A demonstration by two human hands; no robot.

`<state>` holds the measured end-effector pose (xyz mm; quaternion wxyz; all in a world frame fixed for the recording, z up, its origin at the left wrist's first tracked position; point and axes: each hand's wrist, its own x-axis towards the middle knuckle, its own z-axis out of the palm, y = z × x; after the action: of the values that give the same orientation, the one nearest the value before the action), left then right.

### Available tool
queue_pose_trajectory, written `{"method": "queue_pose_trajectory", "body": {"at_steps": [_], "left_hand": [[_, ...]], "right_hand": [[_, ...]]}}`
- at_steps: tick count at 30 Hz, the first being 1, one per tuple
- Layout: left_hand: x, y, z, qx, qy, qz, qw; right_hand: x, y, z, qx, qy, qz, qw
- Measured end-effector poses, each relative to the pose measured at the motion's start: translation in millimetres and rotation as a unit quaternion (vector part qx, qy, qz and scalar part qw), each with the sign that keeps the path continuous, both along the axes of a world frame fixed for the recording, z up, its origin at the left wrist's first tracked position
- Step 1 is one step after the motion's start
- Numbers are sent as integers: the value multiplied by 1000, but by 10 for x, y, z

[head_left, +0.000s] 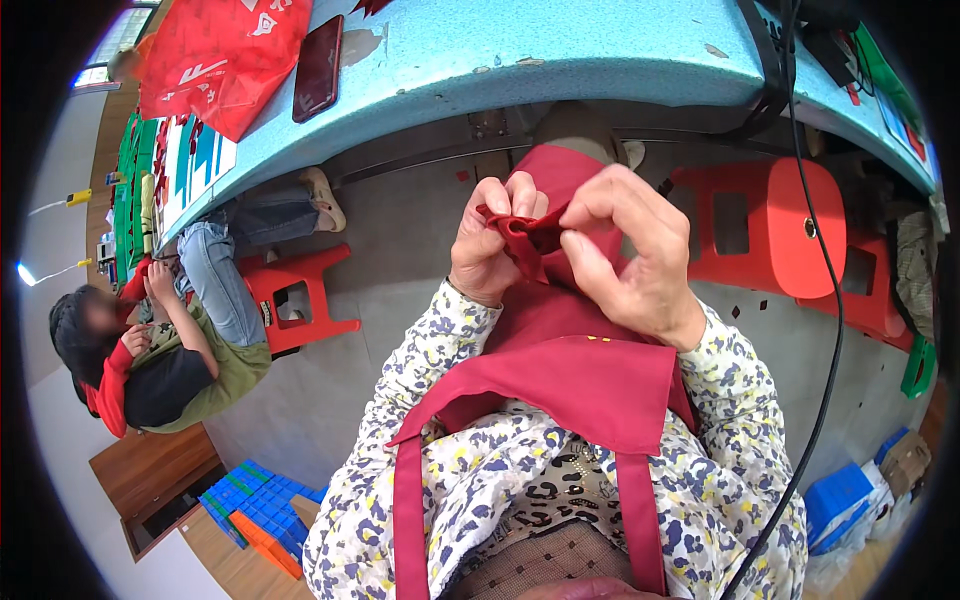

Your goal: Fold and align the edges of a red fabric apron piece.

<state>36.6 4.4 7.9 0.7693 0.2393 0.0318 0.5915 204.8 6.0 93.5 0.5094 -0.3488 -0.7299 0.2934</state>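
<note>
Between my two hands is a small piece of dark red fabric [522,238], held up above my lap. My left hand [490,235] is closed around its left side, with the fingers curled over the folds. With thumb and index finger, my right hand [635,255] pinches the right edge of the same cloth. The fabric looks folded or gathered; its full shape is hidden by my fingers. Behind and below it lies the dark red apron [560,385] that I wear.
Ahead is a light blue table [560,50] bearing a red bag [220,60] and a phone [318,68]. A black cable [835,340] hangs at my right. Red stools [805,225] stand at the right. A seated person [165,350] works at the left. Blue crates [265,500] stand behind.
</note>
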Motion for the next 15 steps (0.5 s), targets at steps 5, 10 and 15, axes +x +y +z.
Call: {"method": "queue_pose_trajectory", "body": {"at_steps": [5, 10, 15], "left_hand": [[-170, -28, -20, 66, 36, 42, 996], [-310, -26, -68, 76, 45, 49, 995], [-415, -28, -79, 88, 41, 50, 994]], "right_hand": [[-221, -152, -105, 99, -93, 12, 991], [-345, -223, -346, 270, -163, 14, 949], [-396, -250, -373, 231, -115, 5, 966]]}}
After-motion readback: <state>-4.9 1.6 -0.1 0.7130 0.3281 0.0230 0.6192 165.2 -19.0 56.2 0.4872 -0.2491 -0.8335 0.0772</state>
